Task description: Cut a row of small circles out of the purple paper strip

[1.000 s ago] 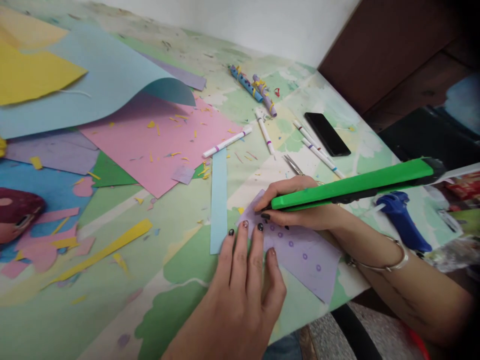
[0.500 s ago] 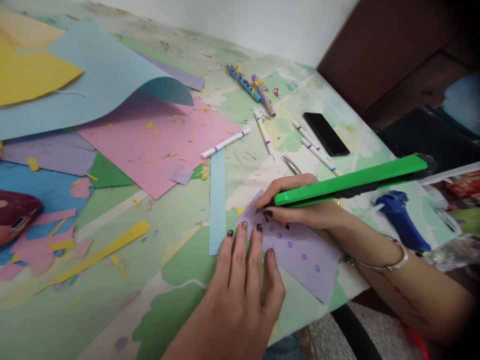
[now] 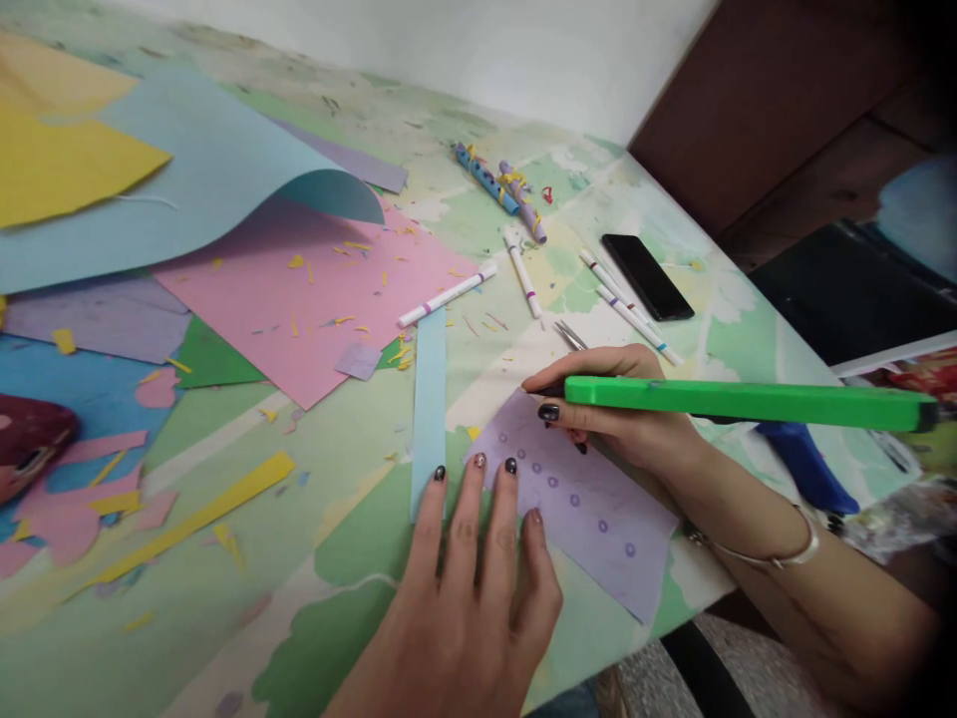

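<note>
My left hand (image 3: 471, 588) lies flat with fingers stretched out, pressing the near edge of a lilac paper sheet (image 3: 598, 514) dotted with small purple rings. My right hand (image 3: 624, 414) is closed round a long green marker (image 3: 748, 402), whose dark tip sits at the sheet's upper left corner. A light blue paper strip (image 3: 429, 404) lies just left of the lilac sheet, under my left index fingertip.
Large pink (image 3: 314, 289), light blue (image 3: 186, 189) and yellow (image 3: 67, 165) sheets cover the far left. White markers (image 3: 447, 293), scissors (image 3: 570, 334), a black phone (image 3: 647, 276) and decorated paper rolls (image 3: 499, 186) lie beyond my hands. A blue glue gun (image 3: 807, 469) rests at the table's right edge. A yellow strip (image 3: 194, 519) lies left.
The green marker's rear end has swung down to nearly level, and my right hand has lifted slightly toward the sheet's upper corner. My left hand has stayed flat on the paper.
</note>
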`<action>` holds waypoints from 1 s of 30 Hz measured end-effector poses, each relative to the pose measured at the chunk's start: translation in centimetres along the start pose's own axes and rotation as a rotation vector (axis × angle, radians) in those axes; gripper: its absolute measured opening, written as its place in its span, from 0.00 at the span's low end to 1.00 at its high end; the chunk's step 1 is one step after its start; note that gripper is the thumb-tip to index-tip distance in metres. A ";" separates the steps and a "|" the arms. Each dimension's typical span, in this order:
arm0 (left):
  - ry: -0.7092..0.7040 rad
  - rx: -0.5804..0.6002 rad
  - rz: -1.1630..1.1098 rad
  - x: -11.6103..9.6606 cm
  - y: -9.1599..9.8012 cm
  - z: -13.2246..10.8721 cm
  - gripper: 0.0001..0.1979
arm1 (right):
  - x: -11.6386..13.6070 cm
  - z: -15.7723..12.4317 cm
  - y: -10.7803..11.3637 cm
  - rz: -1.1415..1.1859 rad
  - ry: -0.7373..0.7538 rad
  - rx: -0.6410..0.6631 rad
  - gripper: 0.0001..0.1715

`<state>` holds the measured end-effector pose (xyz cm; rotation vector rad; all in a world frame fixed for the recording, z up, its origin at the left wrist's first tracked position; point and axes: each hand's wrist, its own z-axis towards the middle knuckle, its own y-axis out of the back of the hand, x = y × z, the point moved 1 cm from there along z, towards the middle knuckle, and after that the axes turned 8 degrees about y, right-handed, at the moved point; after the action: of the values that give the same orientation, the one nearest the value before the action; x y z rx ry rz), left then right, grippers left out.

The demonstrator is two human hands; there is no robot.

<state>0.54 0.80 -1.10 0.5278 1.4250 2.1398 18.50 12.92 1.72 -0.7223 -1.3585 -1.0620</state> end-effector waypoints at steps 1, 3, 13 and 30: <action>0.008 0.002 -0.005 0.0 0.0 0.0 0.18 | 0.2 -0.1 0.0 -0.013 -0.008 -0.007 0.13; 0.014 0.001 -0.010 0.1 -0.1 -0.1 0.18 | 0.6 -0.3 -0.1 -0.035 -0.039 -0.002 0.14; -0.022 -0.001 0.029 0.2 -0.2 0.0 0.18 | 1.0 -0.2 -1.0 -0.044 -0.154 0.124 0.07; 0.026 -0.028 0.024 -0.2 0.0 0.1 0.15 | 0.0 -0.5 -0.9 -0.069 -0.022 0.037 0.08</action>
<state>0.78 0.78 -1.07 0.5102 1.4075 2.1899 17.87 12.08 1.53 -0.6656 -1.4271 -1.0830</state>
